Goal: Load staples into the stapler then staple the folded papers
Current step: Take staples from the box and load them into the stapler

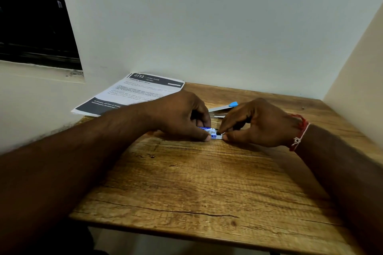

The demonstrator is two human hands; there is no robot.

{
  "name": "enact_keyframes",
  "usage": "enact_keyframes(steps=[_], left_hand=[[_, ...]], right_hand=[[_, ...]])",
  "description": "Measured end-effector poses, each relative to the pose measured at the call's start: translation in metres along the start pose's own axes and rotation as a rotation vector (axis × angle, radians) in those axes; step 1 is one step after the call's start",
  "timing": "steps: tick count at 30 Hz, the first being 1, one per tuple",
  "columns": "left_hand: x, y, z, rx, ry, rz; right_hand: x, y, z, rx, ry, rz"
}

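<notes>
A small blue and white staple box (211,132) sits low over the wooden table (199,182), held between both hands. My left hand (182,116) grips its left end with thumb and curled fingers. My right hand (257,124) pinches the box's right end, where a dark opening shows. Behind the hands lies the stapler (222,108), silver with a light blue tip, its top swung open; the hands hide most of it. The printed papers (132,93) lie at the table's far left corner, partly over its edge.
White walls close the table in at the back and on the right. A dark window (35,16) is at the upper left. A red and white thread band (298,132) circles my right wrist.
</notes>
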State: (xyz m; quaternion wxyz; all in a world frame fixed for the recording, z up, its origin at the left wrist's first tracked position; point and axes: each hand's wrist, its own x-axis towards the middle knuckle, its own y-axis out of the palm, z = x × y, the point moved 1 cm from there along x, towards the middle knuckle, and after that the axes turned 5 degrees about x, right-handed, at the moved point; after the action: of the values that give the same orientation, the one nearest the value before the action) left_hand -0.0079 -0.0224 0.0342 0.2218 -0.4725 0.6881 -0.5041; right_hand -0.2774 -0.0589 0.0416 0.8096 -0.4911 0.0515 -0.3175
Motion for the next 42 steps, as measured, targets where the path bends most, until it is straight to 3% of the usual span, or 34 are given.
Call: enact_keyframes(steps=[25,34,42], left_hand=[[-0.0013,0.0062,0.0037,-0.138,-0.012,-0.047],[0.0008,0.0078,0.0055,-0.087,-0.006,-0.076],[0.0019,0.0072,-0.0003,-0.024,0.015,-0.092]], right_hand=[[0.0001,0.0038,0.0022,0.004,0.032,-0.052],[-0.0014,0.0075,0.0021,0.010,0.023,-0.168],[-0.0005,0.0082,0.0004,0.132,0.074,-0.147]])
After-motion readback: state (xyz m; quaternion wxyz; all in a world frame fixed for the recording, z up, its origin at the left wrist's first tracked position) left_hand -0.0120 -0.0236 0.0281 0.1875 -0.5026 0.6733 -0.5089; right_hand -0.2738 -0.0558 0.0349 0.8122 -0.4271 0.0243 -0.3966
